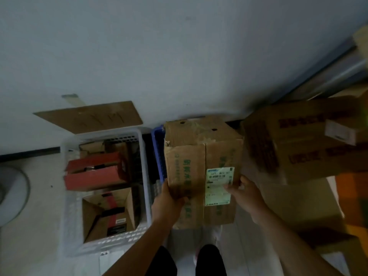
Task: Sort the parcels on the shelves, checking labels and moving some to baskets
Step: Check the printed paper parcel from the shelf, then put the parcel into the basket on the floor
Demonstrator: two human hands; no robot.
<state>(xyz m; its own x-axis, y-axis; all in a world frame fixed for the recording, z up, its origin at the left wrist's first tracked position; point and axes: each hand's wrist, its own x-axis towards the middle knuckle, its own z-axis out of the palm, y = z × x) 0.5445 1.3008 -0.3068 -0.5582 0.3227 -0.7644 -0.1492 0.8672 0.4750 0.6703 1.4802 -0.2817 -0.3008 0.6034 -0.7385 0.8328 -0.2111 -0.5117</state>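
A worn brown cardboard parcel (201, 156) with green print and a white shipping label (219, 184) hangs in front of me, held from both sides. My left hand (169, 202) grips its near left edge, thumb on top. My right hand (247, 196) grips the near right edge, thumb on the label. The parcel is above a blue basket (158, 152), of which only the left rim shows. To the left stands a white basket (143, 176) that holds a red box (95, 172) and an open brown box (109, 212).
Large brown cartons (298, 144) are stacked on the right. A flat cardboard sheet (89, 116) leans on the wall behind the white basket. A grey round base (12, 194) sits at the far left. My legs (187, 261) are below the parcel.
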